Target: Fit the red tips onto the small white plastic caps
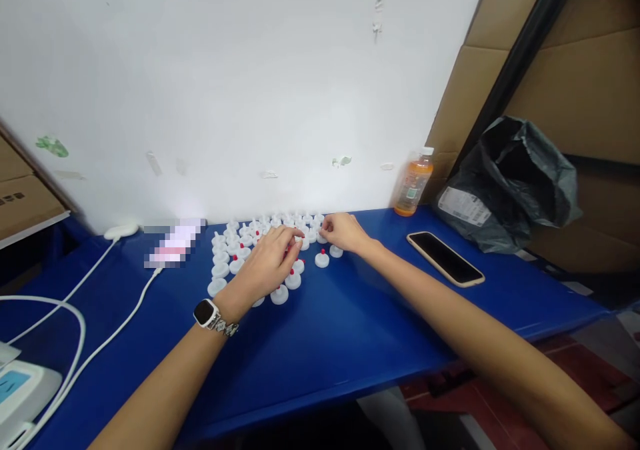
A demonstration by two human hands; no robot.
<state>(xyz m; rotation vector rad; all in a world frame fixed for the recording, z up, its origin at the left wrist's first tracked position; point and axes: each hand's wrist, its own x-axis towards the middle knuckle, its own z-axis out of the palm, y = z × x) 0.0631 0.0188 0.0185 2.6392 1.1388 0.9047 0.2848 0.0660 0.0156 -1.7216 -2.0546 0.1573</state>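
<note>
Several small white caps (226, 258), some with a red tip (322, 259), lie in rows on the blue table (325, 343) near the white wall. My left hand (267, 263), a watch on its wrist, rests over the middle of the rows with its fingers curled and its fingertips on a cap. My right hand (344, 231) is at the right end of the back rows, fingers pinched on a white cap. What exactly sits between the fingers of either hand is partly hidden.
A phone (445, 257) lies face up to the right. An orange drink bottle (413, 182) stands by the wall, beside a dark plastic bag (515, 183) and cardboard boxes (575, 83). White cables (100, 343) and a white device (20, 390) lie at left.
</note>
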